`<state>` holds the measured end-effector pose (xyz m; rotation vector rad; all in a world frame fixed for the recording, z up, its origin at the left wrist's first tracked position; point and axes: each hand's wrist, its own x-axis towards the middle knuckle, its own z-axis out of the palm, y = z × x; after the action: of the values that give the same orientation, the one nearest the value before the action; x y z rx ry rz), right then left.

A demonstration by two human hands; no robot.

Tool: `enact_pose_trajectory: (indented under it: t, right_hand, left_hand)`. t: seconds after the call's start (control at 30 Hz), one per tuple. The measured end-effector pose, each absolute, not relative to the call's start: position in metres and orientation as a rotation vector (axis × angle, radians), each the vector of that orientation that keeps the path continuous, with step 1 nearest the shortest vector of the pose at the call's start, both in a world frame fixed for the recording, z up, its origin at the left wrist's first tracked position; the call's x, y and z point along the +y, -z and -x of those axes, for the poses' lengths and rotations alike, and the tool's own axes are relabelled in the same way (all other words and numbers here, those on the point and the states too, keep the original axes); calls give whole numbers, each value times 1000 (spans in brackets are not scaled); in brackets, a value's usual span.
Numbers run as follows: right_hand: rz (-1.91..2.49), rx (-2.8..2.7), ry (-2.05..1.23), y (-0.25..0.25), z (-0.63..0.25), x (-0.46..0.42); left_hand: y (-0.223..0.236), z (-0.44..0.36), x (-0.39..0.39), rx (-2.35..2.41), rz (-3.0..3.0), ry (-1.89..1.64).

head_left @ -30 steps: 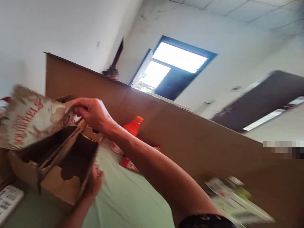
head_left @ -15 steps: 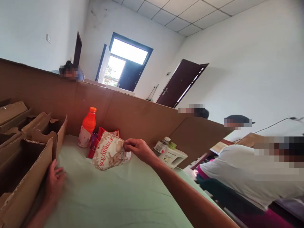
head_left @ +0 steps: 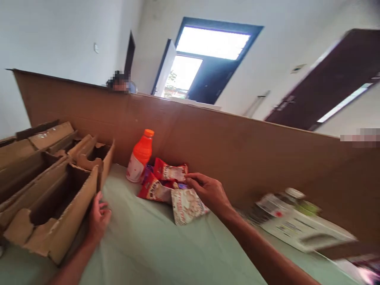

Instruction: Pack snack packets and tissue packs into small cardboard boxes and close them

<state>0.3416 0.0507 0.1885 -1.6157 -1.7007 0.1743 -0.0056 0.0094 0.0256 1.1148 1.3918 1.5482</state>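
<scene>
Workroom with cardboard partition [head_left: 243,154]

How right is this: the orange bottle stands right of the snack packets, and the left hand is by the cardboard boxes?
Not quite: the head view shows the orange bottle standing left of the snack packets. The left hand is by the cardboard boxes, as you say.

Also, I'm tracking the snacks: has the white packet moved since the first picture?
Yes, rightward: the white packet was left of the orange bottle, over the boxes; now it lies to the bottle's right, beside the red packets.
</scene>
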Motion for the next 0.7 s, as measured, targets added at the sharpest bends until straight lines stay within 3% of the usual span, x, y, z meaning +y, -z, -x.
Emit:
enact_pose_trajectory:
  t: [0.2,0.4,0.7]
  right_hand:
    - [1102,-2134,-266,-227,-168,80]
    - [1022,-2554,-46,-267,-3,136]
    - [1156,-2957,143,-266,52,196]
  left_hand:
    - [-13,-4,10,1394,-1044,-1586]
    - [-3,-7,9,1372,-1036,-1559]
    - [2,-2,2,1307,-1026,-1430]
